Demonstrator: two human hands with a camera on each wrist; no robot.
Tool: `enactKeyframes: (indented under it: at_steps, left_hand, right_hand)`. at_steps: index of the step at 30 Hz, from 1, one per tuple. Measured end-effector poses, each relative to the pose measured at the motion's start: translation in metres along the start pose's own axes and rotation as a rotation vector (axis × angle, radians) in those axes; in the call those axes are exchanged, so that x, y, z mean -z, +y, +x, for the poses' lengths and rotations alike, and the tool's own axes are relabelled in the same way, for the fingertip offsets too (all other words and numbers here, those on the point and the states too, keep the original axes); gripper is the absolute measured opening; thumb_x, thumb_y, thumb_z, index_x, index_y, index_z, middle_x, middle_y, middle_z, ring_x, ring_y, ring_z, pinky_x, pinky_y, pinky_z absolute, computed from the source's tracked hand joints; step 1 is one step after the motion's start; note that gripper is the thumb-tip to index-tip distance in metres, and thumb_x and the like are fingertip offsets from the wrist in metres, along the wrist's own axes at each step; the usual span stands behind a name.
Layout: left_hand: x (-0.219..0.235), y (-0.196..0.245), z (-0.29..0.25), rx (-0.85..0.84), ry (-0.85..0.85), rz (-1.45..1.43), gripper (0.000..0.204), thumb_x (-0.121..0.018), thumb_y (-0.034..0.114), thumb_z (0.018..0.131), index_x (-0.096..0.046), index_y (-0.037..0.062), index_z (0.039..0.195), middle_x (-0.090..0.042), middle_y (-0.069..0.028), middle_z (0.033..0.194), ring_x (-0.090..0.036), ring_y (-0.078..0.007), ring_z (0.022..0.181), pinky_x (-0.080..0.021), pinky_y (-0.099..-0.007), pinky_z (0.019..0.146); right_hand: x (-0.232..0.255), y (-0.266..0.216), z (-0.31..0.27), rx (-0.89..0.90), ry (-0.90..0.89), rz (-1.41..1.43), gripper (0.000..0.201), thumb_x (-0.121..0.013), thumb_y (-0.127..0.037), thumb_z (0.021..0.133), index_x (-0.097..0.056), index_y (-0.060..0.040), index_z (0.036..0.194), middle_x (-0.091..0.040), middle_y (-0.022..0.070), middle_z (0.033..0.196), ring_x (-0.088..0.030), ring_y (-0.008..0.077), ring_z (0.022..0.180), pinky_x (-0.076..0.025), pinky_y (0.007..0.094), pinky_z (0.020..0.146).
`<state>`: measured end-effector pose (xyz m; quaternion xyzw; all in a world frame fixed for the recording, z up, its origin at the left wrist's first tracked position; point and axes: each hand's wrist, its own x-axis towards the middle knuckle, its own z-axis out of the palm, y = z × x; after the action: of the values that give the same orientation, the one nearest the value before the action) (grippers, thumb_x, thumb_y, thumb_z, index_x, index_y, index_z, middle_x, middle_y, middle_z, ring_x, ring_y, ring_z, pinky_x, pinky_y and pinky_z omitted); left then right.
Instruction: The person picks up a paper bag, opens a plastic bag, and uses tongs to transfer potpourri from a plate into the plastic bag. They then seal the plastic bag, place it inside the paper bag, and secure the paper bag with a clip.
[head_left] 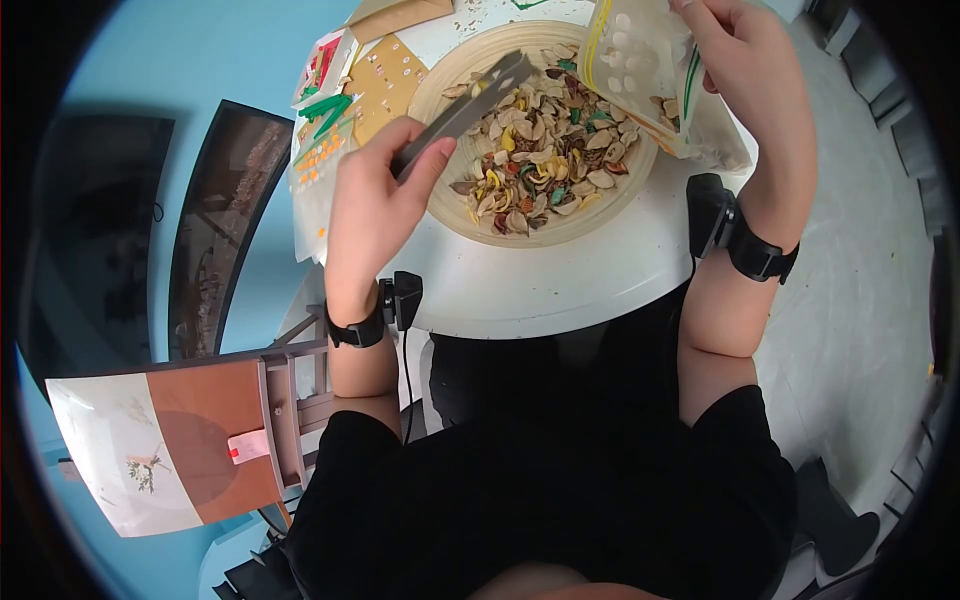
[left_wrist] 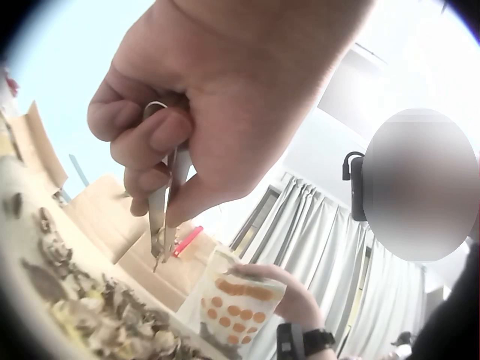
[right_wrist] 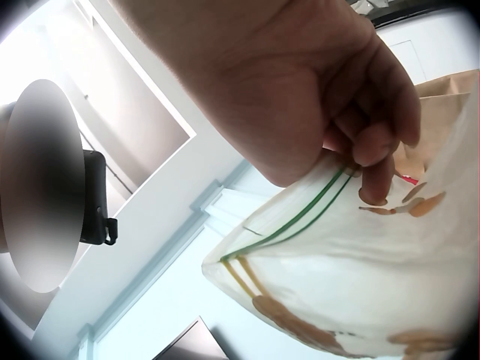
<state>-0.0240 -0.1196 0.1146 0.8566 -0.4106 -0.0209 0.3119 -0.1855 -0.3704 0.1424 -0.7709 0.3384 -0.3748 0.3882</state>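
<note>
Left hand [head_left: 380, 195] grips grey metal tweezers [head_left: 462, 112]; right hand [head_left: 742, 45] pinches translucent plastic bag [head_left: 640, 75]
Beside the left grip: multicoloured dried petals [head_left: 545, 150].

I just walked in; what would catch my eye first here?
Probably the round tray heaped with dried petals, some yellow or green, on the white table. Next, the grey tweezers in the left hand, over the tray's left side in the head view. Then the dotted, translucent bag that the right hand holds at the tray's upper right.

light-blue wall [head_left: 230, 60] | pale floor [head_left: 860, 230] | pleated grey curtains [left_wrist: 300, 217] | white table [head_left: 540, 290]
</note>
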Motion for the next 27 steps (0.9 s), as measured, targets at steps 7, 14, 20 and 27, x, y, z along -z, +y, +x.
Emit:
enactKeyframes:
  at_steps: [7,14,20,27]
  left_hand:
    - [-0.001,0.043,0.018,-0.201,0.048,-0.247,0.024,-0.077,0.023,0.094,-0.069,0.0,0.094,-0.057,0.0007,0.061,-0.045,-0.0031,0.056,-0.033,-0.0224,0.051]
    - [-0.01,0.015,0.005,0.003,-0.014,-0.104,0.029,-0.078,0.026,0.092,-0.07,-0.0019,0.097,-0.063,-0.0036,0.064,-0.051,-0.0066,0.057,-0.039,-0.0254,0.053]
    - [-0.024,-0.008,-0.007,0.097,-0.145,0.186,0.04,-0.076,0.033,0.092,-0.068,-0.0048,0.101,-0.065,-0.0225,0.069,-0.062,-0.0359,0.059,-0.048,-0.0386,0.059]
    - [-0.037,0.004,-0.005,0.085,-0.229,0.202,0.036,-0.074,0.032,0.093,-0.069,-0.0025,0.102,-0.065,-0.0236,0.068,-0.068,-0.0388,0.066,-0.051,-0.0425,0.062]
  right_hand:
    - [-0.009,-0.002,-0.007,0.09,0.036,-0.064,0.033,-0.061,-0.017,0.095,-0.066,0.0127,0.081,-0.059,0.0172,0.059,-0.058,0.0189,0.055,-0.046,0.0382,0.056]
    - [0.002,-0.008,0.006,-0.121,0.035,-0.086,0.034,-0.061,-0.018,0.095,-0.066,0.0134,0.082,-0.058,0.0136,0.058,-0.058,0.0161,0.056,-0.046,0.0363,0.055]
    - [-0.003,0.006,-0.009,0.137,0.137,-0.047,0.034,-0.061,-0.017,0.096,-0.066,0.0135,0.082,-0.059,0.0098,0.058,-0.056,0.0134,0.056,-0.045,0.035,0.054]
    - [0.001,0.011,-0.002,0.113,0.047,-0.01,0.034,-0.061,-0.017,0.095,-0.067,0.013,0.081,-0.059,0.0102,0.057,-0.056,0.0133,0.055,-0.045,0.0353,0.054]
